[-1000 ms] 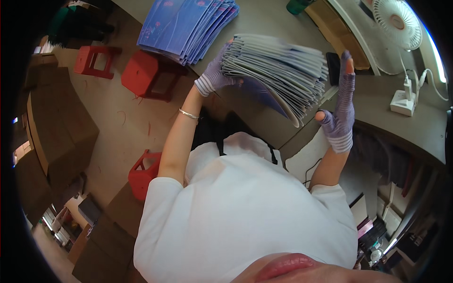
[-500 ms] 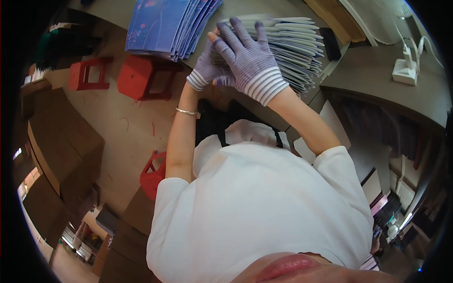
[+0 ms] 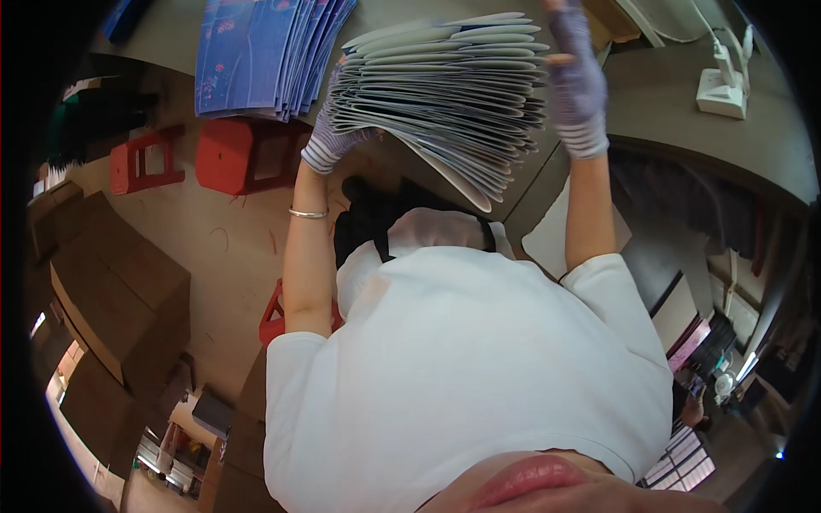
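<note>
A thick stack of folded paper sheets (image 3: pixel 436 81), pale with bluish insides, fans out over the table edge in front of me. My left hand (image 3: pixel 332 132), in a purple-and-white striped glove, grips the stack's left end; the paper hides most of its fingers. Off the stack's right end, my right hand (image 3: pixel 580 90) is raised in a matching glove, somewhat blurred. Its thumb points toward the stack and stands apart from the other fingers, with nothing seen in it. Left of the stack lies a pile of blue printed folded sheets (image 3: pixel 248 60) with pink flower patterns.
Red plastic stools (image 3: pixel 224 158) stand on the floor to the left, beyond the table edge. Large cardboard boxes (image 3: pixel 128 282) are at the far left. On the right-hand table sits a white power socket block (image 3: pixel 723 92) with plugged cables.
My right hand has lifted off the stack and moved right. The stack has shifted left and toward me, more fanned, while my left hand has moved left with its end.
</note>
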{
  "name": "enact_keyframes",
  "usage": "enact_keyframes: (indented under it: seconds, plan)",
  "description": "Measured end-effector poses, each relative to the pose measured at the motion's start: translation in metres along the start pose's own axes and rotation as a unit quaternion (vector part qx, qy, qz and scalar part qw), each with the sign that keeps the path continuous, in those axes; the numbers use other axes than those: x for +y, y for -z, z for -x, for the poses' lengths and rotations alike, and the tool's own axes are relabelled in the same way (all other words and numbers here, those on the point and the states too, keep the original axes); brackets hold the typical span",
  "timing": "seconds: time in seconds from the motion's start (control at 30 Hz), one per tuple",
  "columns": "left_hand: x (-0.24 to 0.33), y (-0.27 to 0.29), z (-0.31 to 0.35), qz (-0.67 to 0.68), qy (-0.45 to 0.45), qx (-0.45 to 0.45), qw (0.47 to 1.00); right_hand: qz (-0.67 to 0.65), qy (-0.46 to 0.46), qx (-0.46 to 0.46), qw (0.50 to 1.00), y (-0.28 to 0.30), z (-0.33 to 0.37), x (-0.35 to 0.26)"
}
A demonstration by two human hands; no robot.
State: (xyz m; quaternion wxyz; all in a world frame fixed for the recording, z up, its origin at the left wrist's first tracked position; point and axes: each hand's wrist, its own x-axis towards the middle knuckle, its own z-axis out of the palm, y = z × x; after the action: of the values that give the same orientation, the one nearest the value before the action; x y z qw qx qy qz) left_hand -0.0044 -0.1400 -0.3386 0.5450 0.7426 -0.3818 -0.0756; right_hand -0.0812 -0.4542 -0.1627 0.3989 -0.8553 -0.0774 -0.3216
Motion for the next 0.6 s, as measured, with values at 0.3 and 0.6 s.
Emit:
enact_keyframes:
  seconds: [0.3, 0.6]
  plan:
    - [0.011, 0.005, -0.019, 0.152, 0.068, -0.003, 0.986, -0.537, -0.358, 0.066, 0.761, -0.104, 0.111, 0.127]
    - [0.008, -0.011, -0.057, 0.004, 0.096, 0.007, 0.995, -0.466, -0.425, 0.012, 0.776, -0.094, 0.094, 0.139]
